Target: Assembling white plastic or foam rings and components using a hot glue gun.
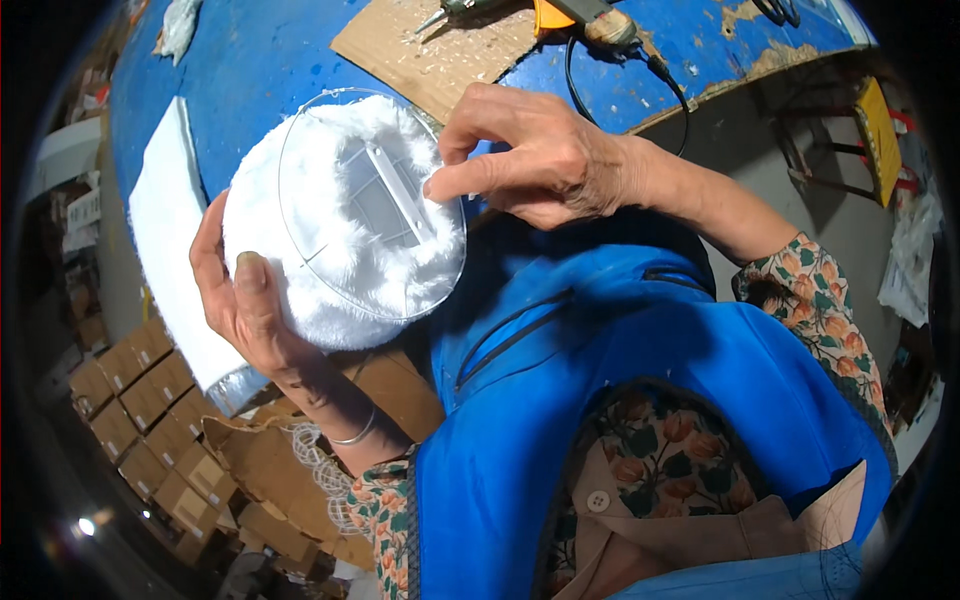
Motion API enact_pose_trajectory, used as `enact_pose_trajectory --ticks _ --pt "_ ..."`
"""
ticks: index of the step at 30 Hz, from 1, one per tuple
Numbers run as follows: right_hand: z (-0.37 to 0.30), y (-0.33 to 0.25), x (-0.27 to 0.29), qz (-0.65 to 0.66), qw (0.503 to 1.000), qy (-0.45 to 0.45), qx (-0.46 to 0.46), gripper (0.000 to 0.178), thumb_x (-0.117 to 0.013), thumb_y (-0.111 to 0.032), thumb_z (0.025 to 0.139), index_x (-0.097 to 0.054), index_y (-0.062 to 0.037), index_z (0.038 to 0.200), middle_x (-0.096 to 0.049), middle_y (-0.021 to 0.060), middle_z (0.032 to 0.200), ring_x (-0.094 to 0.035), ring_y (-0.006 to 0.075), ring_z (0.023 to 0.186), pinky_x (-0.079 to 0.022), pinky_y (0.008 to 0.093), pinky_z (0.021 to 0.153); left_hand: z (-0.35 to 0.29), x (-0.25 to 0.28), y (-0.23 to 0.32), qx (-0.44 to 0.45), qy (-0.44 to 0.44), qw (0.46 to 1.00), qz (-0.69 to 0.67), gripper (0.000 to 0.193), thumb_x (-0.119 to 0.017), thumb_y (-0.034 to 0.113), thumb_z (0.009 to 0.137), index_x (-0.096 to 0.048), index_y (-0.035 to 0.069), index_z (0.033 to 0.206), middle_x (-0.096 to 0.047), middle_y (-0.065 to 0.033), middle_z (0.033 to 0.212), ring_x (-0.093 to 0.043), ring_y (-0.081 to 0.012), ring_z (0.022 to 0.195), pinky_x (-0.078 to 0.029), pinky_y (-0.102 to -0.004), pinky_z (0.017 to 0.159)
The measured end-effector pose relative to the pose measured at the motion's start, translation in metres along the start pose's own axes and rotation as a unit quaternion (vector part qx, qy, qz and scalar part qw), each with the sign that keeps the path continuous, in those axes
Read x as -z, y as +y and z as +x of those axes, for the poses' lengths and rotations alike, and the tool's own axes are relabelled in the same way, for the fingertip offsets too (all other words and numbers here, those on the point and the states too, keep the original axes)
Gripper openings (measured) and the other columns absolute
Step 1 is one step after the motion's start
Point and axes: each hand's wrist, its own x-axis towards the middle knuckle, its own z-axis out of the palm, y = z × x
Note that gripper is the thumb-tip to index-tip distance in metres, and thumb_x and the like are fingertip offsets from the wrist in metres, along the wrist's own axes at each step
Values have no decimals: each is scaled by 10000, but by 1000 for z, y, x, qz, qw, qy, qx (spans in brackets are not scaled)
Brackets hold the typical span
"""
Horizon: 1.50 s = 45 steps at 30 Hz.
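A round, white fluffy piece (pixel 350 280) built on a thin wire frame is held up over my lap, its hollow side facing me. Inside the hollow, a white bar (pixel 398 195) crosses a pale mesh-like bottom. A thin wire ring (pixel 282 200) runs around the opening, standing a little off the fur at the left. My left hand (pixel 245 300) cups the piece from its left side, thumb on the fur. At the right rim, my right hand (pixel 555 160) has its thumb and forefinger pinched on the fluffy edge; the exact spot they grip is partly hidden.
On the blue table (pixel 270 60) lies a cardboard sheet (pixel 390 45) with a glue gun (pixel 605 25) and its black cable behind my right hand. A white fluffy panel (pixel 165 230) leans at the left. Cardboard boxes (pixel 150 375) are stacked lower left; a yellow-topped stool (pixel 880 140) stands right.
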Motion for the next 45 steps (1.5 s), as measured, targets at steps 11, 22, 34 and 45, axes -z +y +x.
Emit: enact_pose_trajectory --ticks 11,22,34,45 --pt "21 7 13 -51 971 -235 -4 241 -578 -132 772 -543 -134 1011 -519 57 760 -565 247 833 -421 394 727 2 2 3 -7 -34 998 58 559 -358 339 892 -451 -109 1212 -526 -234 1158 -554 -289 1052 -428 -366 926" --pt "13 -2 16 140 940 -255 -177 392 -592 -55 709 -538 -107 1093 -546 71 655 -569 257 674 -410 368 689 1 4 -1 35 5 999 -1 639 -537 364 796 -451 -122 1202 -541 -223 1131 -537 -277 1063 -403 -352 920" --pt "18 -8 12 -91 960 -264 -21 412 -608 -76 709 -459 -144 1088 -567 76 633 -612 295 680 -447 397 628 8 12 -4 59 -36 998 10 650 -588 382 750 -488 -97 1179 -542 -210 1128 -540 -273 1025 -405 -372 909" --pt "31 1 16 -188 907 -376 -11 260 -592 -212 779 -443 -138 978 -531 23 715 -567 193 771 -411 316 712 16 8 0 61 -59 996 13 587 -607 328 749 -510 -48 1189 -535 -185 1139 -509 -240 1036 -389 -340 903"
